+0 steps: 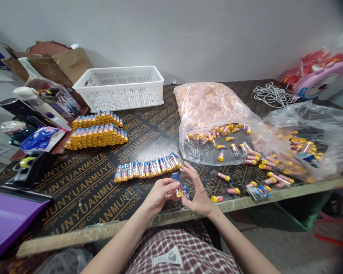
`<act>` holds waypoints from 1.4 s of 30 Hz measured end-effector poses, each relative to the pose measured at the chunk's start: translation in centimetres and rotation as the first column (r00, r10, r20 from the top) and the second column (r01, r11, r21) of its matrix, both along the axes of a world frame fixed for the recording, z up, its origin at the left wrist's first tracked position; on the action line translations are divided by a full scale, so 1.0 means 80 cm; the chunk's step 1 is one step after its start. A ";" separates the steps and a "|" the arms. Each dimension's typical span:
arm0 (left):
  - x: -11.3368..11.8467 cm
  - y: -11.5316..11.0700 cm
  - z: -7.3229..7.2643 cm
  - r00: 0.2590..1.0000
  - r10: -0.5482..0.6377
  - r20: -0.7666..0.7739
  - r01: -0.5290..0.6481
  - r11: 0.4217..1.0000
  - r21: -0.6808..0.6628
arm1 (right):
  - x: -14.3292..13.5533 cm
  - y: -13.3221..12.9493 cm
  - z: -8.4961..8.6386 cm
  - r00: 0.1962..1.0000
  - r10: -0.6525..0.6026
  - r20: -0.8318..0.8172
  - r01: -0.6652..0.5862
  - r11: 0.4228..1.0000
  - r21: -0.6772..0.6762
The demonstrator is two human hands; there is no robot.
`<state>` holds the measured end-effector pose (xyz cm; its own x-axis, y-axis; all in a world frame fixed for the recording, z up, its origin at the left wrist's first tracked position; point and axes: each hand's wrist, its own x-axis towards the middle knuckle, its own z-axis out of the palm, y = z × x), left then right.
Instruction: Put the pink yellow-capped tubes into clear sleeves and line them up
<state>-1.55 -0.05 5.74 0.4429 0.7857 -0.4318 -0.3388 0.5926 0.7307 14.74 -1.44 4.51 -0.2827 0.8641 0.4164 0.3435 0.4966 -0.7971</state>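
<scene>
My left hand [163, 195] pinches a small clear tube [177, 185] with a yellow cap and a blue printed label. The tube is upright, yellow end down, above the front part of the table. My right hand [196, 192] is just to the right, curved with thumb and fingers apart around the tube's side. A blue printed piece [185, 190] shows by the right thumb; whether it is touched is unclear. Just beyond my hands lies a row of blue-labelled tubes [148, 168], side by side with yellow ends toward me.
A stack of labelled tubes [97, 133] lies back left, before a white plastic basket [120, 91]. A clear bag [211, 102] spills pink-and-yellow tubes at right. Loose tubes [233, 190] lie near the wooden edge [103, 233]. A pink fan [317, 85] and tape dispenser [28, 169] flank the table.
</scene>
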 end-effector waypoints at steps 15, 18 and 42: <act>0.015 -0.013 0.009 0.998 0.056 -0.002 -0.056 0.998 -0.029 | -0.003 -0.008 -0.015 0.956 0.098 -0.277 -0.120 0.991 -0.063; 0.016 -0.015 0.010 0.998 0.068 -0.006 -0.069 0.997 -0.033 | -0.005 -0.009 -0.016 0.957 0.091 -0.276 -0.110 0.992 -0.055; -0.002 0.082 -0.020 0.785 0.324 -0.528 -0.083 0.900 0.428 | 0.094 0.045 -0.040 0.835 -0.437 0.333 0.448 0.893 0.049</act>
